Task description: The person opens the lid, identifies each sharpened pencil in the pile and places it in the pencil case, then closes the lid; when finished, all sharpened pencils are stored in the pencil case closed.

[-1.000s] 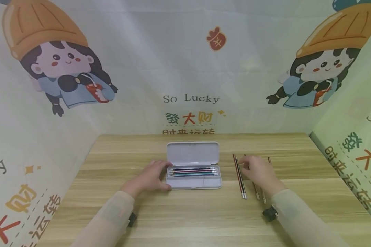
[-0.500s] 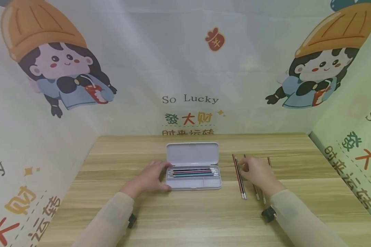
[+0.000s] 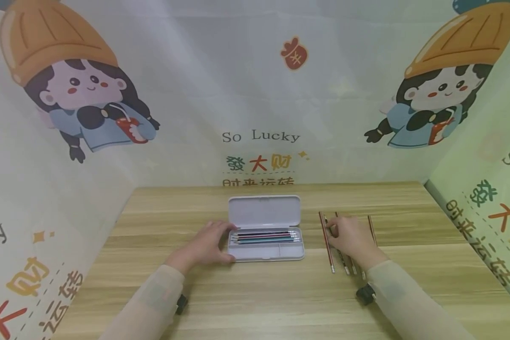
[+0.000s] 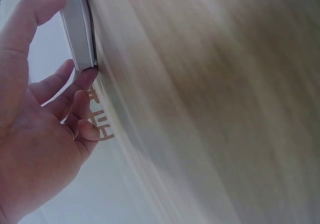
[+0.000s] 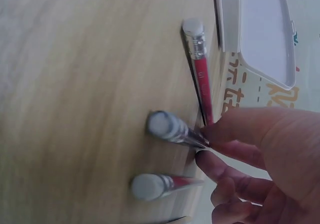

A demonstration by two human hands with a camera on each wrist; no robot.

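An open white pencil case (image 3: 255, 252) lies on the table in the head view, with several pencils (image 3: 265, 237) in its long rear compartment. My left hand (image 3: 206, 243) holds the case's left end, thumb at the near corner and fingers at the back. To the right, my right hand (image 3: 352, 238) pinches a dark pencil (image 5: 167, 125) between thumb and fingers, its eraser end pointing toward me. A red-striped pencil (image 3: 327, 243) lies just left of that hand. Two more pencils are partly hidden under the hand, one showing its tip (image 3: 371, 224) beyond it.
The case's lid (image 3: 264, 211) is folded back, away from me. A wood-grain table (image 3: 255, 302) spreads beneath everything. Printed cloth walls (image 3: 187, 94) rise at the back and both sides.
My right hand has shifted slightly left. The dark pencil, which lay against the red-striped one, is now in its pinch, with its eraser end swung right. The left hand has stayed put.
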